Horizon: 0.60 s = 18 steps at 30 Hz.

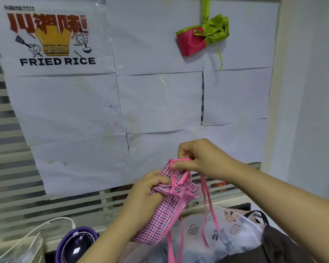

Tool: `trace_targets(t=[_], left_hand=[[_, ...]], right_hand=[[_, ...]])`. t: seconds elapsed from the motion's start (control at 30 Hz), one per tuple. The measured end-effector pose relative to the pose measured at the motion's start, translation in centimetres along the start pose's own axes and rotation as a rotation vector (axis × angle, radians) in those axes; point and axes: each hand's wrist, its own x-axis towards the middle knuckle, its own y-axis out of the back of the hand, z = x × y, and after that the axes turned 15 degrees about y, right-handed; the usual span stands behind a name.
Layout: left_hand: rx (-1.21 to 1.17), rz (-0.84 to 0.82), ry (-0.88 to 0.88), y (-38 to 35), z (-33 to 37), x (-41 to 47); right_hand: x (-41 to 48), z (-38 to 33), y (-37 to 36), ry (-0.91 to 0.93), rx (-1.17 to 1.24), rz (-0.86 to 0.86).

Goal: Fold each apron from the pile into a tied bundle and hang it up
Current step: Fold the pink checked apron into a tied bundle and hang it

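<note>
We see a wall of white paper sheets [160, 103] filling most of the frame, taped edge to edge over horizontal blinds [0, 114] that show along the left side and the lower middle. In the upper left of the frame hangs a poster [53, 38] with red characters, a gold crown and the words FRIED RICE.

Along the lower right we find the pile: a white printed apron [226, 236] with small animal and leaf drawings, and a dark apron [279, 243] lying partly over its right side.

In the lower centre, in front of the wall and above the pile, is the checked apron [165, 215], pink with dark dots, rolled into a long bundle that slants from lower left to upper right. The left hand [150, 188] grips it around the gathered neck, fingers curled tight on the cloth. The right hand [201, 158], just above and to the right, pinches a loop of the pink strap [179, 162] between thumb and fingers at the top of the bundle. The loose strap ends [205, 196] trail down over the pile.

In the upper right a finished bundle [201, 37], red with green trim, hangs against the paper by a green strap [205, 8] that runs out of the top of the frame.

In the lower left sits a round purple object [76, 243], with a white cable [36, 228] curving beside it.
</note>
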Motion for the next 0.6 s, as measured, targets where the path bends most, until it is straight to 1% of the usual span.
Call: trace_targets(t=[0.13,0.23,0.27,0.33,0.37,0.4,0.5,0.6], left_hand=[[-0.165,-0.117,0.155,0.2,0.6,0.1],[-0.273,-0.17,0.239,0.1,0.7,0.1],[-0.292,-0.188,0.266,0.1,0.7,0.1],[-0.324,-0.208,0.323,0.1,0.6,0.1],[-0.353,-0.21,0.355,0.2,0.4,0.2],[-0.388,-0.214,0.392,0.2,0.3,0.2],[-0.471,-0.243,0.483,0.4,0.0,0.2],[-0.524,-0.304,0.519,0.5,0.0,0.1]], right_hand=[[0.3,0.2,0.2,-0.095,0.205,-0.022],[0.7,0.5,0.8,-0.197,0.287,-0.07],[0.8,0.7,1.0,-0.251,0.354,-0.069],[1.0,1.0,1.4,-0.371,0.605,-0.07],[1.0,1.3,1.4,-0.412,0.695,-0.1],[0.9,1.5,1.5,-0.421,0.705,-0.153],[0.4,1.7,0.8,-0.338,0.556,-0.344],[0.0,1.5,0.1,-0.296,0.461,-0.417]])
